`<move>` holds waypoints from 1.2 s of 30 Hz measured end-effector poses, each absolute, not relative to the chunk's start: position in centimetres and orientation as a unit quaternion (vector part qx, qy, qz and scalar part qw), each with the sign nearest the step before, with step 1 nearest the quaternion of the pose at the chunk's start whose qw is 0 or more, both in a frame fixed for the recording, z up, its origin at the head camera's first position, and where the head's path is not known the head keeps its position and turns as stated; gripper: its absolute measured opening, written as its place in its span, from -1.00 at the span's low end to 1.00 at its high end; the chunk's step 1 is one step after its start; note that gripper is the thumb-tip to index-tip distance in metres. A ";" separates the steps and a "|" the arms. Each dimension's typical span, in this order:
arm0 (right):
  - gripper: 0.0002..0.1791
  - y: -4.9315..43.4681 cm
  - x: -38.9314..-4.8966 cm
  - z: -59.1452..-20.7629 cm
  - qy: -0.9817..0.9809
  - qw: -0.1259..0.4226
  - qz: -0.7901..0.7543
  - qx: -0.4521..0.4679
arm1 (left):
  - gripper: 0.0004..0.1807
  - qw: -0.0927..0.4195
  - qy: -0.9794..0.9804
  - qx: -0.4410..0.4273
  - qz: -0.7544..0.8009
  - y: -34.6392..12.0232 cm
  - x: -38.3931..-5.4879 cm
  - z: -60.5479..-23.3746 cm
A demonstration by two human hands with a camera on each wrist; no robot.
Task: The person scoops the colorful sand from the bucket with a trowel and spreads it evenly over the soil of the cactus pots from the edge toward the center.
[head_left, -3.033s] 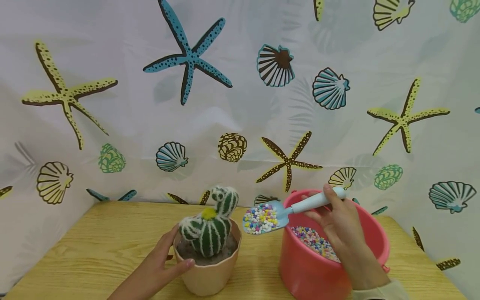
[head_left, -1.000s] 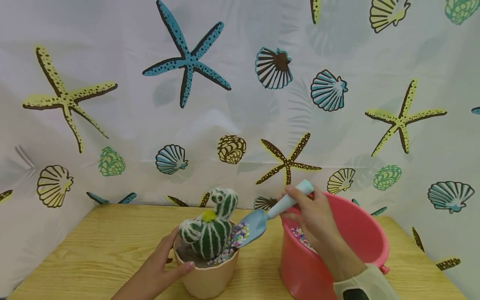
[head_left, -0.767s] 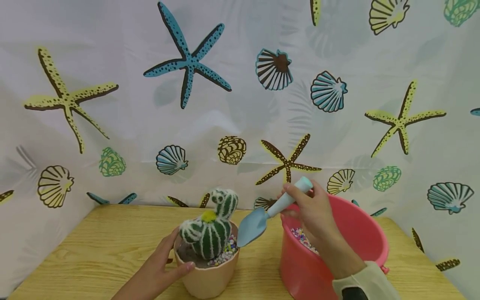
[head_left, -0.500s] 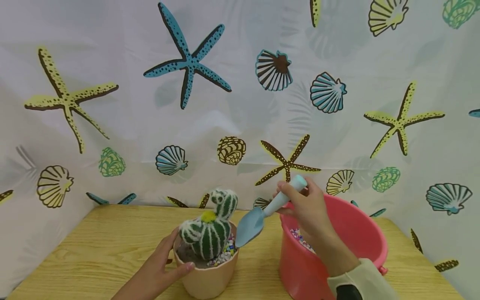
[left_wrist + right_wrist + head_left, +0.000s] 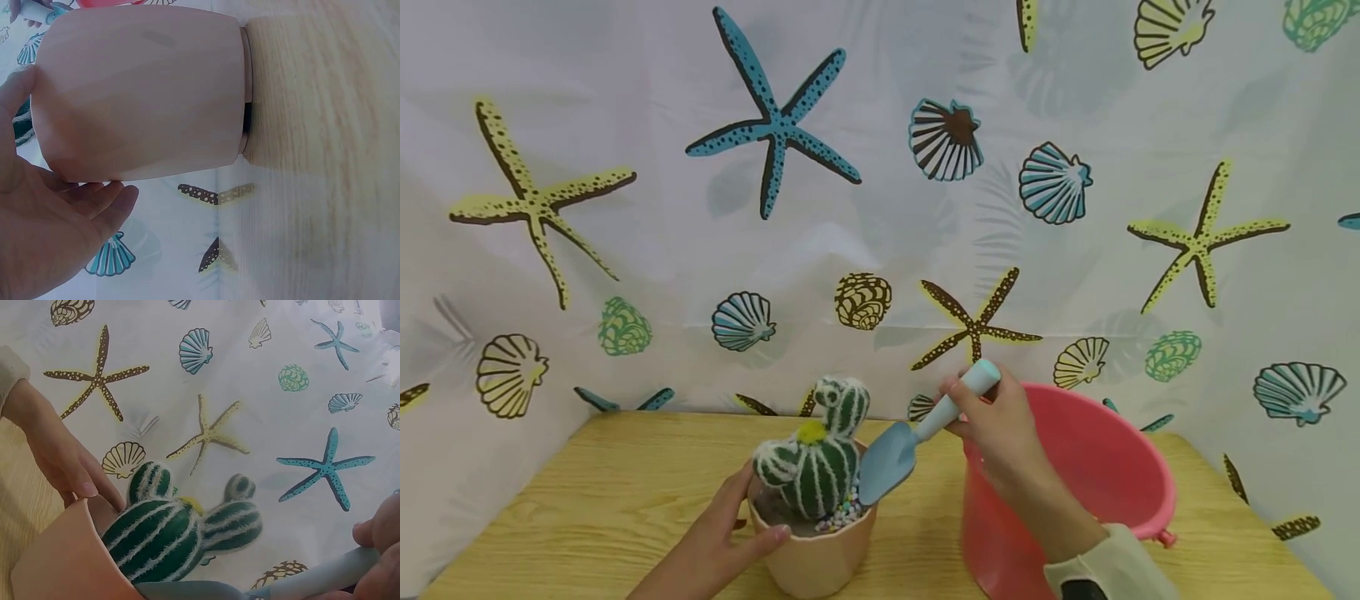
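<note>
A felt cactus (image 5: pixel 820 479) with white stripes and a yellow flower stands in a peach flowerpot (image 5: pixel 820 567). My left hand (image 5: pixel 718 529) holds this pot at its left side, the thumb on the front rim and fingers around the wall. In my right hand (image 5: pixel 1007 442) I grip the handle of a light blue hand trowel (image 5: pixel 887 462). It slants down to the left, and its tip is at the pot's right rim beside the cactus. Small coloured pebbles (image 5: pixel 841 518) lie in the pot on the cactus's right side. The trowel's blade looks bare.
A large red bucket (image 5: pixel 1000 533) stands right of the pot, partly behind my right forearm; its contents are hidden now. Both rest on a wooden table (image 5: pixel 640 483). Behind hangs a white cloth (image 5: pixel 655 250) printed with starfish and shells.
The trowel, heaped with pebbles earlier, has moved left from the bucket and tipped them into the pot. Its tip has shifted further left, against the cactus, which leans slightly left. My left hand has stayed.
</note>
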State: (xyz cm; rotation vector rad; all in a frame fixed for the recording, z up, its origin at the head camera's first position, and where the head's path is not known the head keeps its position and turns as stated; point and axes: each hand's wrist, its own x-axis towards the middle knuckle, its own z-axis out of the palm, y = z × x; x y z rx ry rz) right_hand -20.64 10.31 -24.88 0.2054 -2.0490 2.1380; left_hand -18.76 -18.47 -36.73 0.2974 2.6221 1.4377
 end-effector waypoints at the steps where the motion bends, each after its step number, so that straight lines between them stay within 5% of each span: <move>1: -0.83 10.3 -20.6 -24.8 -0.688 0.096 0.716 0.067 | -0.01 0.069 0.871 0.099 0.476 -18.5 -18.7 -36.7; 25: -0.85 10.7 -20.9 -24.6 -0.694 0.110 0.709 0.058 | -0.06 0.041 0.866 0.125 0.482 -18.9 -18.1 -36.8; 36: -0.80 13.2 -20.2 -23.3 -0.703 0.120 0.699 0.055 | -0.14 0.072 0.855 0.109 0.501 -19.8 -17.1 -37.3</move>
